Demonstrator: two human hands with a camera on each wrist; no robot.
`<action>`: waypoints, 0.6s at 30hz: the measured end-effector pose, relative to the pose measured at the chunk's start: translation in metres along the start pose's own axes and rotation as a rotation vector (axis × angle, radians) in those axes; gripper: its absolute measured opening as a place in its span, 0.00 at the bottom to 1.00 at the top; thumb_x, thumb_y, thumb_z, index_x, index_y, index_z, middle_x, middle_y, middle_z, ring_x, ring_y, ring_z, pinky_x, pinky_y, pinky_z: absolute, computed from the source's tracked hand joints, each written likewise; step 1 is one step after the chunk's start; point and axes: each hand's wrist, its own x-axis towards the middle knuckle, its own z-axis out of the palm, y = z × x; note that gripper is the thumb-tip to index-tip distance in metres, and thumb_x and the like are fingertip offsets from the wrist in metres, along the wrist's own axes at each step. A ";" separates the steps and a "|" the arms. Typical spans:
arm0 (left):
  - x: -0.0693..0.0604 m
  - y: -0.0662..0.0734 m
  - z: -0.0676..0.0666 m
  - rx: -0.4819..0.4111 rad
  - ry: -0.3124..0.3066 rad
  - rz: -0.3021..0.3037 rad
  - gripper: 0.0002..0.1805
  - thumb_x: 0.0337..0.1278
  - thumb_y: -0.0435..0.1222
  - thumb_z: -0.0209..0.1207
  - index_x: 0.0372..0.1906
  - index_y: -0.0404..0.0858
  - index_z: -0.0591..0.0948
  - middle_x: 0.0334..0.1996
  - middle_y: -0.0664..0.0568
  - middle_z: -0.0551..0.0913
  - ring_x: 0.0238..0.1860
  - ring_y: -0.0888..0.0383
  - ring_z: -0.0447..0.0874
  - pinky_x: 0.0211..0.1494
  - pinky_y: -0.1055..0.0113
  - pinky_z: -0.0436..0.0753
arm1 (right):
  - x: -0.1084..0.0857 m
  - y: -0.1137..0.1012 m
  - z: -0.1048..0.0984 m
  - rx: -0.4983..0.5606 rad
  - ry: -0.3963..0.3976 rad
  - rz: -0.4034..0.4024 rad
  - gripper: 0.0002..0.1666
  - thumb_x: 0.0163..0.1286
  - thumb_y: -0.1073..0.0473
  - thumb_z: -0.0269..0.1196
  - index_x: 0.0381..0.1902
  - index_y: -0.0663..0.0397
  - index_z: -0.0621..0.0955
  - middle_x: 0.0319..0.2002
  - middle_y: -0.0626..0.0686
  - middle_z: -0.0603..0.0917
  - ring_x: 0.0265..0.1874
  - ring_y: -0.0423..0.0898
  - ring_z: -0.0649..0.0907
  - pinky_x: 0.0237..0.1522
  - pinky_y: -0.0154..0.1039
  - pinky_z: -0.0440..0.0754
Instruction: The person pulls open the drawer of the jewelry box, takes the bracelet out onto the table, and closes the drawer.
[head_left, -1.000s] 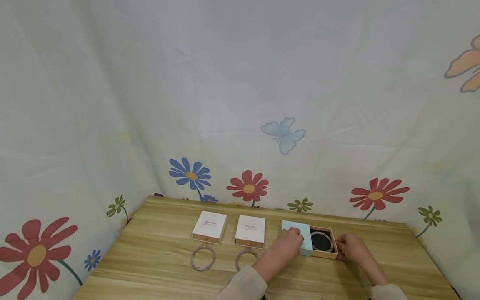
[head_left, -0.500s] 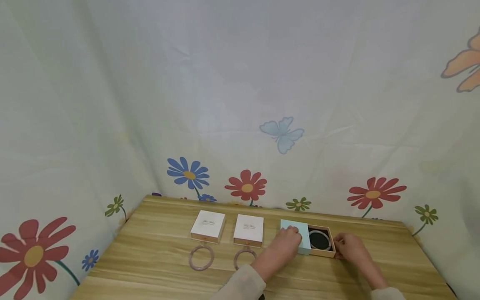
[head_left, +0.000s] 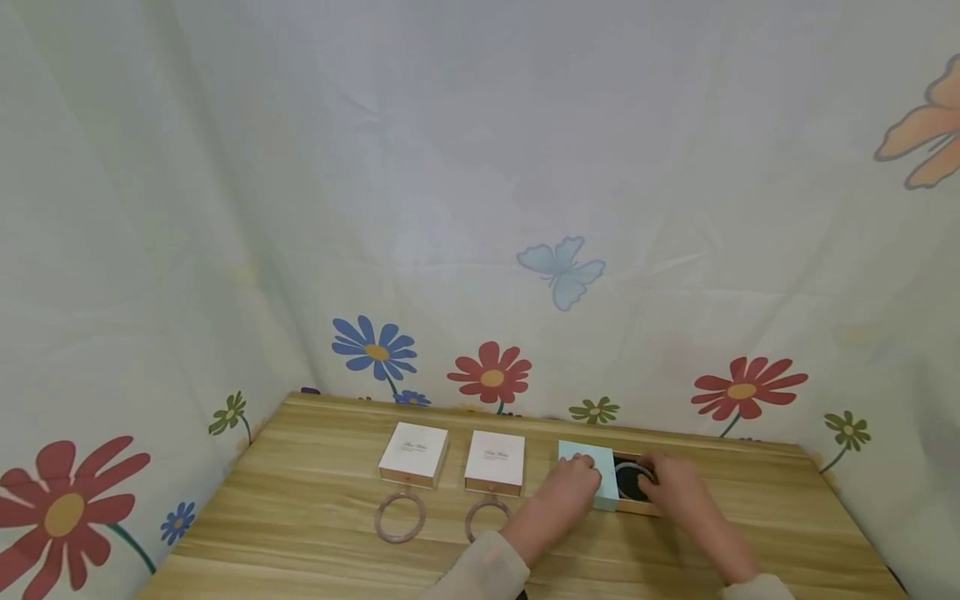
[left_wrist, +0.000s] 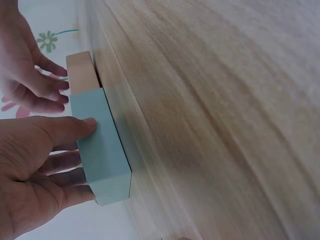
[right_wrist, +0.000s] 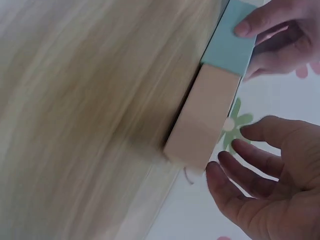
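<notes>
My left hand (head_left: 562,492) grips the light blue sleeve (head_left: 606,468) of a slide-out gift box, its thumb on the near side in the left wrist view. The peach drawer (right_wrist: 202,115) sticks out to the right of the sleeve. In it a pale bangle (head_left: 628,468) lies around a dark round pad (head_left: 637,487), partly behind fingers. Over the drawer's right part hovers my right hand (head_left: 678,492), fingers loosely bent and apart. The right wrist view shows nothing between those fingers; whether the tips touch the bangle is hidden.
Two white boxes, a left one (head_left: 414,454) and a right one (head_left: 495,460), stand on the wooden table (head_left: 300,500). Before each lies a pinkish bangle, the left bangle (head_left: 378,518) and the right bangle (head_left: 468,523). A flowered curtain (head_left: 450,208) hangs behind.
My right hand has left the drawer's right end and moved left over the drawer. The left hand keeps its hold on the sleeve. The head view has shifted slightly.
</notes>
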 end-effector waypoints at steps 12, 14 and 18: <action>-0.002 0.001 -0.006 -0.011 -0.025 -0.002 0.09 0.63 0.35 0.67 0.47 0.44 0.88 0.48 0.55 0.83 0.53 0.59 0.82 0.57 0.62 0.82 | 0.006 -0.016 0.004 0.036 -0.109 0.008 0.23 0.60 0.62 0.74 0.49 0.69 0.82 0.47 0.67 0.82 0.47 0.63 0.84 0.48 0.58 0.82; -0.003 0.001 -0.007 -0.012 -0.018 0.001 0.08 0.63 0.35 0.67 0.46 0.44 0.88 0.47 0.54 0.83 0.53 0.58 0.82 0.57 0.61 0.83 | 0.007 -0.017 0.005 0.032 -0.119 0.014 0.24 0.59 0.61 0.75 0.50 0.70 0.82 0.48 0.68 0.82 0.47 0.63 0.84 0.48 0.58 0.82; -0.003 0.001 -0.006 -0.016 -0.012 0.007 0.08 0.63 0.34 0.67 0.46 0.44 0.88 0.47 0.54 0.83 0.53 0.58 0.82 0.56 0.61 0.83 | 0.009 -0.019 0.007 0.016 -0.145 0.023 0.26 0.59 0.61 0.75 0.51 0.73 0.81 0.48 0.70 0.81 0.47 0.64 0.83 0.49 0.58 0.82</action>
